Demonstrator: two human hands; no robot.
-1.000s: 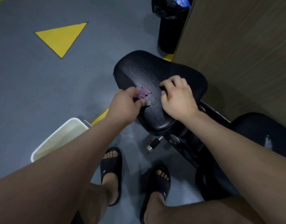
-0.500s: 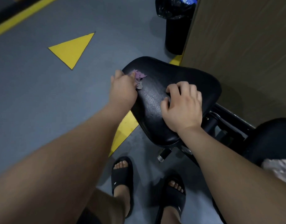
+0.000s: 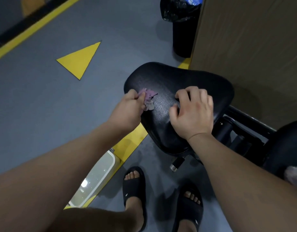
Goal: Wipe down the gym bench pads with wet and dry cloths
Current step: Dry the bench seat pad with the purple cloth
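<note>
A black seat pad (image 3: 191, 81) of the gym bench lies in the middle of the view. My left hand (image 3: 127, 111) grips a small purple cloth (image 3: 148, 99) and holds it against the pad's left edge. My right hand (image 3: 193, 113) rests on the pad's middle, fingers curled, nothing in it. A second black pad (image 3: 288, 143) lies at the right edge. On it sits a pale cloth (image 3: 294, 178), partly cut off by my right arm.
A white basin (image 3: 97, 178) of water stands on the floor under my left arm. A black bin (image 3: 184, 30) with a bag stands behind the pad, beside a brown wall (image 3: 253, 47). Yellow lines and a yellow triangle (image 3: 80, 59) mark the grey floor. My feet wear black slides.
My left hand with the purple cloth went from the pad's middle to its far left edge, then came back a little toward me. My right hand stayed on the pad.
</note>
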